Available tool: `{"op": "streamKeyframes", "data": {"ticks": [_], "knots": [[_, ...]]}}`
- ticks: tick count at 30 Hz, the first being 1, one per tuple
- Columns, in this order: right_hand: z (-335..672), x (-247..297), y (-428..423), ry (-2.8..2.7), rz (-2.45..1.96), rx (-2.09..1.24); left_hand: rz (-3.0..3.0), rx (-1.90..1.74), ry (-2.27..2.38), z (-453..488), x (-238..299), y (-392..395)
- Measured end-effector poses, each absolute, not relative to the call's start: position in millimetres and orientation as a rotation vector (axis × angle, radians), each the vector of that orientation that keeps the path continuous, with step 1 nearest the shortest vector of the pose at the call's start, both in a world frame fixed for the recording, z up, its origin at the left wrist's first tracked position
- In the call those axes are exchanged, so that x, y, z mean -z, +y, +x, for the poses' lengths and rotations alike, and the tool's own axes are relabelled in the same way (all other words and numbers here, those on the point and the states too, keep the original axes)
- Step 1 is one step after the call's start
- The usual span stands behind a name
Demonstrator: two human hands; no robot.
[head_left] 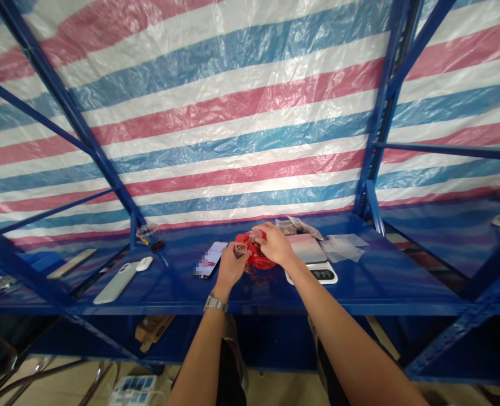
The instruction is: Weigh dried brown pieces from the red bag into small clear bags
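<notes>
A red plastic bag [262,261] sits open on the blue shelf, with small brownish pieces inside. At its left edge, my left hand [232,264] has its fingers closed on a small clear bag [240,248] that shows some brownish contents. My right hand [273,243] reaches over the red bag from the right, fingers pinched together. Something translucent shows by its fingertips, too small and blurred to name. Just right of the red bag stands a white digital scale [323,274] with a flat pinkish plate [306,248].
Filled clear bags [298,226] lie behind the scale; flat clear bags [345,247] lie to its right. Left of my hands are a lit phone [211,259], a pale phone [118,283], a small white case [144,263] and a clear cup [152,237]. Blue posts [379,113] frame the shelf.
</notes>
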State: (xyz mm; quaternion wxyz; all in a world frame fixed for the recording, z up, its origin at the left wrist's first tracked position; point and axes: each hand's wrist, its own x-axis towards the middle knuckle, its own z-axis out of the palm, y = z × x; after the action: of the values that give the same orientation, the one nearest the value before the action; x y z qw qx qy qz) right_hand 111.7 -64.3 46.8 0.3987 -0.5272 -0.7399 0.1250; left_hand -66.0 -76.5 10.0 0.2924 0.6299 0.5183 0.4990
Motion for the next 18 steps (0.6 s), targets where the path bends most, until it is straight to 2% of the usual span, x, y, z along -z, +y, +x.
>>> {"op": "streamKeyframes", "data": {"ticks": [5,8,13,18], "knots": [[119,-40,-69,-2.030,-1.578,-0.264,1.749,-1.332,1.333,-71,-17,-76],[121,-32,-68,-2.143,-1.573,-0.301,1.880,-1.412,1.428,-72,-23,-77],[114,-38,-65,-2.032,-1.311,-0.340,1.828,-1.647,1.524,-65,-35,-83],[96,-53,-74,-1.863,-0.866,-0.667,1.689,-1.622,1.386,-58,-36,-87]]}}
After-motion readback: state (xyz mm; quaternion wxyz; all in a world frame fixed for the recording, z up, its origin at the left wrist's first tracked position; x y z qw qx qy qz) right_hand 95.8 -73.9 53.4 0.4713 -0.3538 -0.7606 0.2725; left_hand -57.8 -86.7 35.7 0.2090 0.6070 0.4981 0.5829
